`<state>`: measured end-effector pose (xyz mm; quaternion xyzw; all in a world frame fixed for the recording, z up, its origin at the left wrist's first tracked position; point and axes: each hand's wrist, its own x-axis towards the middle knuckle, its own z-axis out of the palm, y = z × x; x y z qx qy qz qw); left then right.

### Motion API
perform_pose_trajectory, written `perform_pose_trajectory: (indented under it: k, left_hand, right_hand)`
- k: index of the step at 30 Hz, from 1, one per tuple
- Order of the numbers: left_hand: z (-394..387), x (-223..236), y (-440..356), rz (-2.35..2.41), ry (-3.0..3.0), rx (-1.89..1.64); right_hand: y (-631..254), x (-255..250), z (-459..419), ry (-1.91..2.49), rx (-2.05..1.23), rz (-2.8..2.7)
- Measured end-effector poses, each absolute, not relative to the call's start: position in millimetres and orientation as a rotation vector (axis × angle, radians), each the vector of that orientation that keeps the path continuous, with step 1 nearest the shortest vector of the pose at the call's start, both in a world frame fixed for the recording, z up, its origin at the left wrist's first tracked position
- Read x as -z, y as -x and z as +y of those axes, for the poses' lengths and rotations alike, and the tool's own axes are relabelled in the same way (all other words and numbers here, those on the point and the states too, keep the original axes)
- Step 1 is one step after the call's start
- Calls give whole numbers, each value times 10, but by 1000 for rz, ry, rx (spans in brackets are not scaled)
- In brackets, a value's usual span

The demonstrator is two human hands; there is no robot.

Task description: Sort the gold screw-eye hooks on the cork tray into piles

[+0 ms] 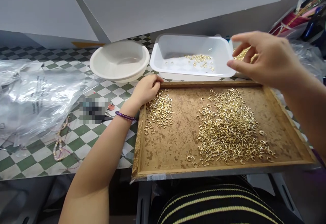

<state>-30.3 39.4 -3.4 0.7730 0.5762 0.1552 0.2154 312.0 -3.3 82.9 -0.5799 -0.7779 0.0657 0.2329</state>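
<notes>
Hands apart: left hand (145, 90) on tray rim (211, 84), small hook pile (160, 110) at 5 o'clock; right hand (267, 59) open, raised, large hook pile (229, 129) at 7 o'clock.

A crumpled plastic bag (33, 98) and beaded strand (58, 142) lie on the checkered table (86, 152).

hands (146, 90): 2 | wooden tray (211, 85): 1 | gold hook piles (229, 129) on tray: 2 | white rectangular tub (188, 47): 1 | round white bowl (102, 68): 1 | purple bracelet (125, 116): 1
</notes>
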Motion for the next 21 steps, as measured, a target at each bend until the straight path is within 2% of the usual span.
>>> perform_pose_trajectory:
  k: [6,10,21]
  left_hand:
    - [406,47,305,1591,-2159,-439]
    - [401,40,304,1595,-2160,-423]
    - [381,15,294,1593,-2144,-428]
  right_hand:
    - [-3070,-304,-352,1281,-513,-2821]
    - [-2907,-50,-558,1513,-403,-2918]
    - [-2712,-106,-745,1604,-109,-2988]
